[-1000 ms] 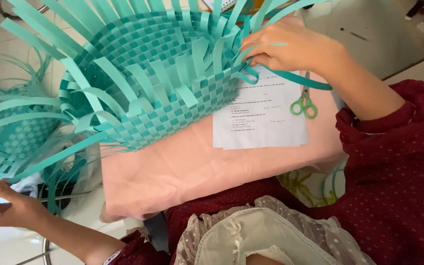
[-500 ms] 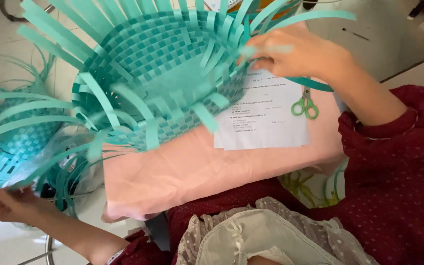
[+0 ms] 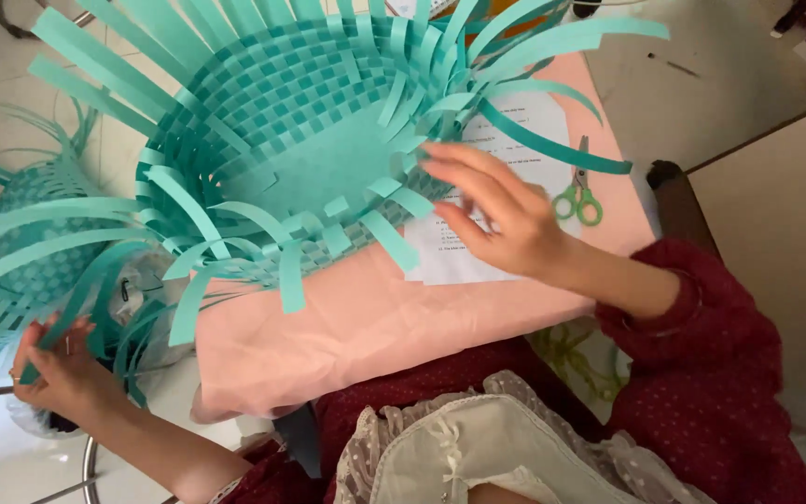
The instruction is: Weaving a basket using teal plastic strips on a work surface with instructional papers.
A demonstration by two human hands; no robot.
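The wide woven basket of flat teal paper strips (image 3: pixel 300 159) shows a checkerboard weave in 2 shades, lighter mint over deeper teal, and the smaller woven basket of the same teal strips (image 3: pixel 39 233) repeats that check. The flat cloth-covered board (image 3: pixel 366 327) is plain salmon pink, the printed paper sheet (image 3: pixel 478 252) is white with black lines, and the small scissors (image 3: pixel 578 196) have bright green handles. The long sleeve of dark red fabric (image 3: pixel 729 373) carries tiny pale dots, beside a cream lace-edged garment (image 3: pixel 478 448).
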